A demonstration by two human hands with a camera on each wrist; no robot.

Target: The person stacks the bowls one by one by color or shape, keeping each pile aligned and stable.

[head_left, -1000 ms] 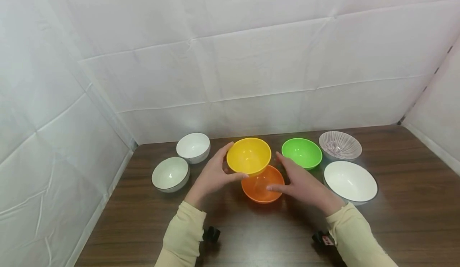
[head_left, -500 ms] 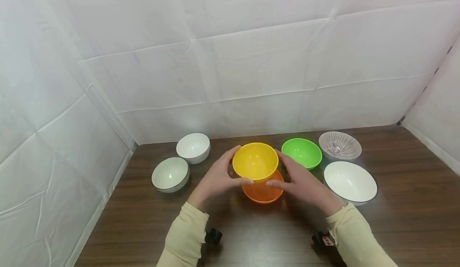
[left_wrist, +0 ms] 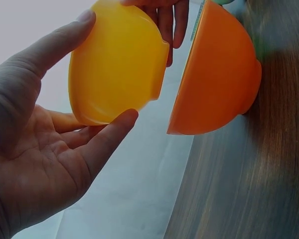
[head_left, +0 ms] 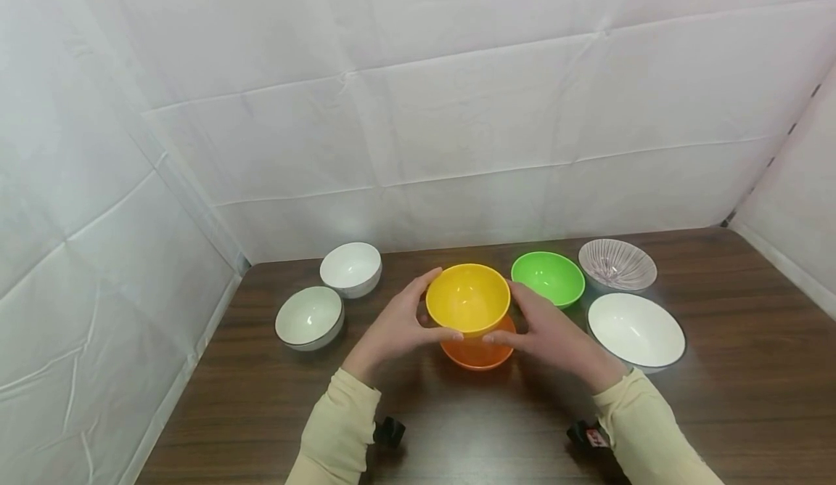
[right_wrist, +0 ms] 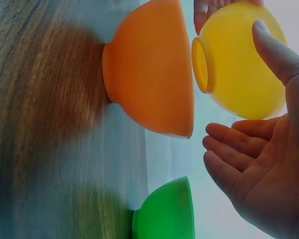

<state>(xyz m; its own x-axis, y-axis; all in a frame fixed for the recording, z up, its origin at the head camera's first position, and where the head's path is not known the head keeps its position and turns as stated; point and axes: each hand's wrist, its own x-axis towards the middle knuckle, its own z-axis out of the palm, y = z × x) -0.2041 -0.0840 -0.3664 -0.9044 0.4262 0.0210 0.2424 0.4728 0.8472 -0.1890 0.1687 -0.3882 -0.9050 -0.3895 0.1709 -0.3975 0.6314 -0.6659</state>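
A yellow bowl (head_left: 467,298) is held upright in the air, partly covering the orange bowl (head_left: 477,358) in the head view. On its left side my left hand (head_left: 398,329) grips it between thumb and fingers. My right hand (head_left: 548,329) holds the opposite side, its thumb on the wall and its fingers near the rim. Both wrist views show a gap between the yellow bowl's foot and the rim of the orange bowl (left_wrist: 214,74), which stands on the table. A green bowl (head_left: 547,278) sits behind the right hand.
Two white bowls stand at left, one behind (head_left: 351,267) and a dark-rimmed one in front (head_left: 310,318). At right are a striped bowl (head_left: 617,263) and a wide white bowl (head_left: 636,329). White sheeting (head_left: 457,129) rises behind the wooden table (head_left: 470,434).
The yellow bowl has moved right and slightly toward me, over the orange bowl. My left hand moved along with it, and my right hand, earlier apart from it, now holds it too.
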